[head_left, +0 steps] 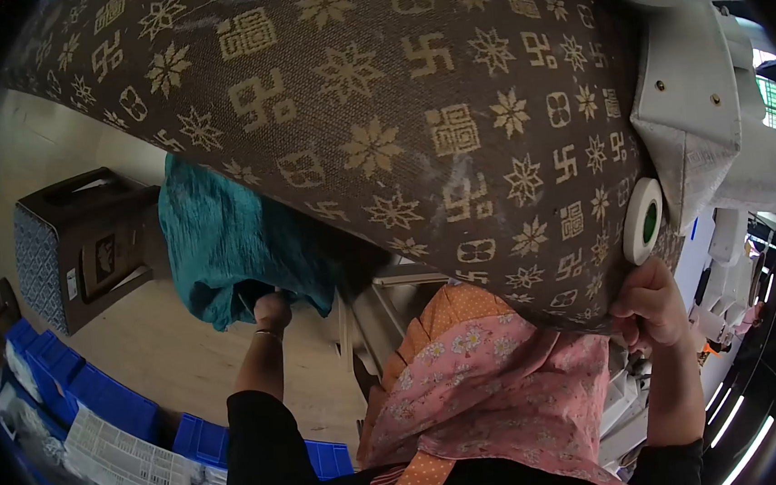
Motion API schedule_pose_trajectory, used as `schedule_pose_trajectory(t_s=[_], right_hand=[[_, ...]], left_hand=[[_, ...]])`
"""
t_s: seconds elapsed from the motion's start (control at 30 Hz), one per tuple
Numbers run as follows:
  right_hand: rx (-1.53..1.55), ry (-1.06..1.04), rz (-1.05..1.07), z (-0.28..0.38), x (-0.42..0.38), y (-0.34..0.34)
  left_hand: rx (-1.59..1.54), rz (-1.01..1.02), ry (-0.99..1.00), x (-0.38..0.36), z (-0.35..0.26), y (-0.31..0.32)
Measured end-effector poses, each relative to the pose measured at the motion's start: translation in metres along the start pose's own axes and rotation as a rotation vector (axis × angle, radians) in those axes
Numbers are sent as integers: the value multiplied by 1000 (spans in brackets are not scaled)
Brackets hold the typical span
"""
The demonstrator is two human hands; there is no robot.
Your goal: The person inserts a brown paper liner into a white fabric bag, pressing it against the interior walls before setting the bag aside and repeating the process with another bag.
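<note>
A large brown woven sheet (377,106) with pale gold star and character patterns fills the top of the view, held up in front of me. My right hand (655,302) grips its lower right edge, just below a white tape roll with a green core (643,220). My left hand (271,311) reaches up under the sheet's lower left part and touches a teal cloth (224,246) hanging there. A pink floral scarf over orange dotted fabric (491,389) lies below, between my arms.
A dark brown box-like stool (78,244) stands on the wooden floor at left. Blue plastic bins (99,397) and a white mesh tray (127,464) line the lower left. White machine parts (705,99) rise at right.
</note>
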State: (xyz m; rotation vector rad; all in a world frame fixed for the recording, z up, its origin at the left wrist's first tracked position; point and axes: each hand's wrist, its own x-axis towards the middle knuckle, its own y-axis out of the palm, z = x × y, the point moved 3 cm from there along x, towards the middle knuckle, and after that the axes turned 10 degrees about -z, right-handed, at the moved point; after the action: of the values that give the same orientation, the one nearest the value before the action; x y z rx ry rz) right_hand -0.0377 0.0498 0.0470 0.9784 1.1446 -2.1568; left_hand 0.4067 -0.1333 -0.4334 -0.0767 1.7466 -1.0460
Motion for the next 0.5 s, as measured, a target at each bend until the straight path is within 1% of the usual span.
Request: schedule_pose_trajectory(t_s=[0.03,0.1,0.13,0.2,0.27,0.3,0.33,0.4,0.43,0.5], right_hand=[[9,0,-4,-1,1,-1],[-13,-41,23,-4,3,-3],[-4,-39,22,-4,3,-3],[-20,-30,32,-1,2,-1],[-11,-41,44,0,2,0],[-13,-53,56,1,3,1],[-2,-60,62,1,3,1],[29,-77,72,0,3,2],[41,-84,76,1,3,2],[-8,-57,79,1,2,2]], left_hand=[[-71,-115,-10,2,4,-3],[-156,-178,-12,4,17,-11],[-148,-180,-8,11,34,-1],[-521,-598,-121,29,83,13],[-722,-668,-356,23,114,-20],[-686,-677,-332,-10,88,-90],[-677,-688,-330,-8,95,-83],[-810,-688,-460,0,112,-67],[-803,-699,-456,-9,98,-83],[-820,-771,-383,-28,54,-108]])
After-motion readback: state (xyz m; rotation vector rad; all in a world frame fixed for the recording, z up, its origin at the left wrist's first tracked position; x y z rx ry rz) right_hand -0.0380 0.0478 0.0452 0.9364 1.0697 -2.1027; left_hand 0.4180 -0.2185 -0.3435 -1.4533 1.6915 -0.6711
